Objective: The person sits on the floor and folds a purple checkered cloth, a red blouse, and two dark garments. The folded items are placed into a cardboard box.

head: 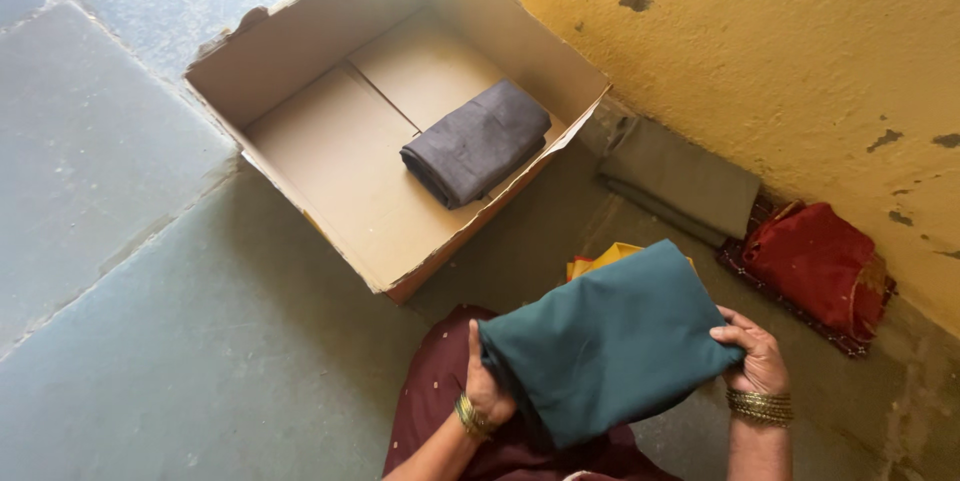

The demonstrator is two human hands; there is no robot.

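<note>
1. An open cardboard box (330,156) sits on the grey stone floor, upper middle of the view, beside the yellow wall.
2. It is rectangular, shallow and plain brown, with torn top edges at the far side (the near wall shows an orange-tinted edge).
3. No labels, signs or screens are visible.

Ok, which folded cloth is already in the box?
The dark grey cloth, lying flat on the box floor. The teal one is in the hands; the olive and red ones lie by the wall.
</note>
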